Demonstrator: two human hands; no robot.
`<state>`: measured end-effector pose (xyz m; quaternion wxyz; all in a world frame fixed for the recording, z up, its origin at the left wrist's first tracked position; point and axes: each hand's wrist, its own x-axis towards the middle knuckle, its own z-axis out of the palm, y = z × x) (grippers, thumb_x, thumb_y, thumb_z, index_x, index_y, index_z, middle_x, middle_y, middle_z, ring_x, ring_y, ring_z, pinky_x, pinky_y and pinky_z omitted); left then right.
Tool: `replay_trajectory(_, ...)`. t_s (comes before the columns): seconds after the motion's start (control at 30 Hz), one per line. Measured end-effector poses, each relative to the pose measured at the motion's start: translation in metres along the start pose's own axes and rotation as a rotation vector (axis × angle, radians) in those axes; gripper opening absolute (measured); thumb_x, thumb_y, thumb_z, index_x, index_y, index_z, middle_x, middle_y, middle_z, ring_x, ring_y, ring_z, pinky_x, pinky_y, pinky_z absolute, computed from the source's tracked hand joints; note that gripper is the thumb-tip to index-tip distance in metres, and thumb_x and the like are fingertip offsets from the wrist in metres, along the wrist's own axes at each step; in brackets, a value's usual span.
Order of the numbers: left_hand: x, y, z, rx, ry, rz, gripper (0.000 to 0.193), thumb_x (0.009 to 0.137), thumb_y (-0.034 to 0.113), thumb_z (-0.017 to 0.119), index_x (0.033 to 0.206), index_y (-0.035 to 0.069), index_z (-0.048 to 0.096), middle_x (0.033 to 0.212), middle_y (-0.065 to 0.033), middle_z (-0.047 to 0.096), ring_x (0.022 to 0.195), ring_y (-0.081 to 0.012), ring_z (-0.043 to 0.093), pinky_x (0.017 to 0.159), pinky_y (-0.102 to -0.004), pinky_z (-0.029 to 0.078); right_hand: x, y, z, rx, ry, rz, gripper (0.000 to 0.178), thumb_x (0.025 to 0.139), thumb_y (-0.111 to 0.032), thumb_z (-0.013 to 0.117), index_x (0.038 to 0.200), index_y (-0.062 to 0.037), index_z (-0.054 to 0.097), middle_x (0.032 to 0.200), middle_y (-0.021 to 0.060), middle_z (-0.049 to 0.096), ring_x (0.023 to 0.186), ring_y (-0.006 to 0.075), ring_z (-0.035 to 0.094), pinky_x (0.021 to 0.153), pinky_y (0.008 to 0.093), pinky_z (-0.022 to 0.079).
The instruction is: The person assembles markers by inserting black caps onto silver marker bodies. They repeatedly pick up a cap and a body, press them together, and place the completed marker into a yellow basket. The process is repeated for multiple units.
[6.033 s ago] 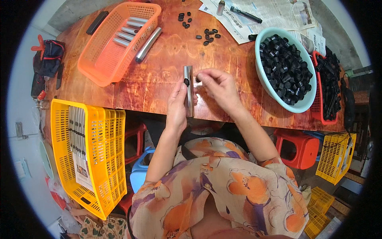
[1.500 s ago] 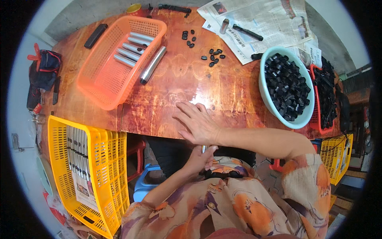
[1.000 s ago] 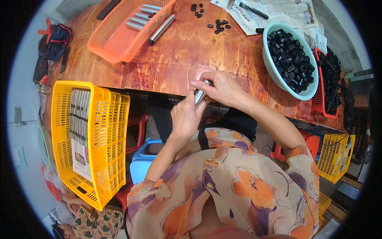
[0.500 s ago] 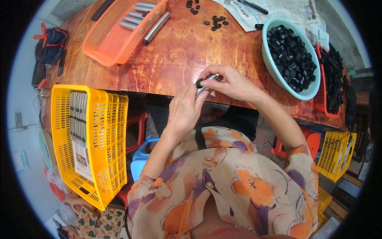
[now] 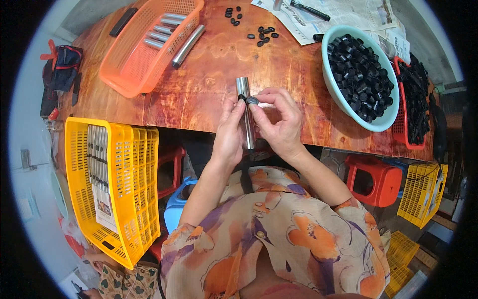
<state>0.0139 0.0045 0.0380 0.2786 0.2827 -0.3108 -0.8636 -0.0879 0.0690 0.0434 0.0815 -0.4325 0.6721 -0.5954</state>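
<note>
My left hand [image 5: 228,130] is closed around a shiny metal tube [image 5: 247,130], which stands nearly lengthwise to me over the table's near edge. A dark spot shows on the tube beside my left thumb; I cannot tell whether it is a hole or a black part. Between thumb and fingers, my right hand [image 5: 281,122] pinches a small black oval piece [image 5: 252,100] close beside the tube. Several loose black oval pieces [image 5: 261,36] lie farther back on the table [image 5: 209,84].
An orange basket [image 5: 122,82] holds metal tubes, with another tube [image 5: 189,46] beside it. To the right stand a pale green basin [image 5: 326,65] of black caps and a red basket [image 5: 400,124]. A yellow crate [image 5: 142,189] with tubes is at my left. Newspaper [image 5: 294,25] lies at the back.
The tube has turned upright in view and shows more fully. My right hand has drawn back from over it and now shows the black oval piece in its fingertips.
</note>
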Motion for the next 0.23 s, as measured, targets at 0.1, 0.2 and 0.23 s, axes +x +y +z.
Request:
replay_trajectory(0.1, -0.002, -0.002, 0.016, -0.060, 0.041, 0.027, 0.035, 0.100, 0.034, 0.034, 0.114, 0.006, 0.050, 0.101, -0.0045, 0.056, 0.093, -0.0150, 0.055, 0.085, -0.0303, 0.044, 0.001, -0.001, -0.001, -0.216, 0.051, -0.175, 0.018, 0.070, -0.009, 0.071, 0.085, -0.0049, 0.062, 0.091, 0.0086, 0.060, 0.082, 0.0250, 0.058, 0.073, 0.0349, 0.042)
replay_trajectory(0.2, 0.000, -0.008, 0.013, -0.057, 0.008, -0.004, 0.036, 0.100, 0.034, 0.034, 0.113, 0.006, 0.050, 0.102, -0.0049, 0.056, 0.095, -0.0148, 0.054, 0.086, -0.0309, 0.045, 0.000, 0.003, -0.001, -0.344, 0.097, -0.283, 0.020, 0.069, -0.012, 0.072, 0.085, -0.0087, 0.062, 0.092, 0.0063, 0.061, 0.086, 0.0235, 0.057, 0.080, 0.0360, 0.037)
replay_trajectory(0.23, -0.001, -0.005, 0.014, -0.048, -0.029, -0.013, 0.035, 0.100, 0.033, 0.035, 0.117, 0.005, 0.049, 0.108, -0.0060, 0.054, 0.101, -0.0161, 0.052, 0.092, -0.0318, 0.042, 0.000, 0.003, -0.001, -0.385, 0.106, -0.315, 0.020, 0.069, -0.013, 0.072, 0.086, -0.0088, 0.062, 0.092, 0.0062, 0.061, 0.086, 0.0242, 0.057, 0.080, 0.0364, 0.037)
